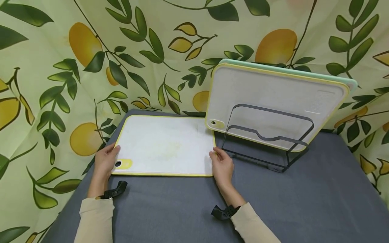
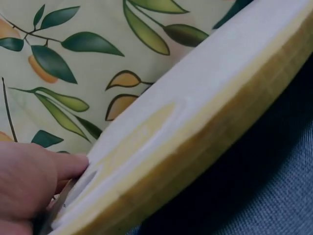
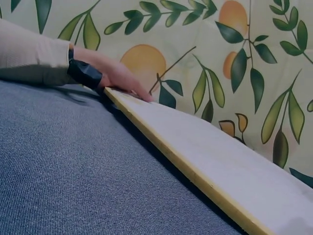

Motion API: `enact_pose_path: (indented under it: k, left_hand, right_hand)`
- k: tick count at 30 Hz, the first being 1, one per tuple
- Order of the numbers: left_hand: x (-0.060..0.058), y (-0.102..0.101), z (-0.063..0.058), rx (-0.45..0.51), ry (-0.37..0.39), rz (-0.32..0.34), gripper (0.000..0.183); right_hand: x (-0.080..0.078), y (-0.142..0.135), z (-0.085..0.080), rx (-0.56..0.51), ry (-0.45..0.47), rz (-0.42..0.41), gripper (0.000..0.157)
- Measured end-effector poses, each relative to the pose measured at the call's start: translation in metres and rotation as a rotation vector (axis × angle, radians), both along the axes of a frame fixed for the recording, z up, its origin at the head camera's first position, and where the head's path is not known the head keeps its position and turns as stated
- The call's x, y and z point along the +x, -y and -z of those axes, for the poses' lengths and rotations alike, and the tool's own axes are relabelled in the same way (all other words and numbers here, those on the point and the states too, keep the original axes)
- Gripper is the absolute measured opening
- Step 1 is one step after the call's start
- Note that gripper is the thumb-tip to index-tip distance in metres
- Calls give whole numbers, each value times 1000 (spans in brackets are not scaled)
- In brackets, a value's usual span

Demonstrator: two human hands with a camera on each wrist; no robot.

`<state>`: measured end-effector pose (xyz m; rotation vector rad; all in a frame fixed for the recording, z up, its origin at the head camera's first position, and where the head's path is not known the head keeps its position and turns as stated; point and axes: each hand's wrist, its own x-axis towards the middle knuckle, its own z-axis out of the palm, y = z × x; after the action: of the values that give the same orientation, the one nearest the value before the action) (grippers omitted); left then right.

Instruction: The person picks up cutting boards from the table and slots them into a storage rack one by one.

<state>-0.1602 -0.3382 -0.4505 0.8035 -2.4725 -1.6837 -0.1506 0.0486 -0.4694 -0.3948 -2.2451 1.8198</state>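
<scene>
Left hand, right hand pinch board edges | rack beside right edge | cloth nearside

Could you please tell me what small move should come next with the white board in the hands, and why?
I would probably raise the white board slightly and evenly: the left hand and right hand grip its opposite short ends, and the rack beside it, where another yellow-rimmed board and a green board lean, seems a likely place for it.

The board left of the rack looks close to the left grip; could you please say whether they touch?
Touching; the left wrist view shows the left grip with a fingertip against the board at its edge.
</scene>
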Motion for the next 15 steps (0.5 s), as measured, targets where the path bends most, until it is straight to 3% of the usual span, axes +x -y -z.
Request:
enact_pose_path:
  k: [6,15]
  left_hand:
    - [-2,3,-4,46,-12,-36,55]
    - [6,10,3,110,-48,-134,52]
  right_hand:
    - [-1,-1,0,12,8,-35,33]
    - [-3,0,-1,52,39,-130,44]
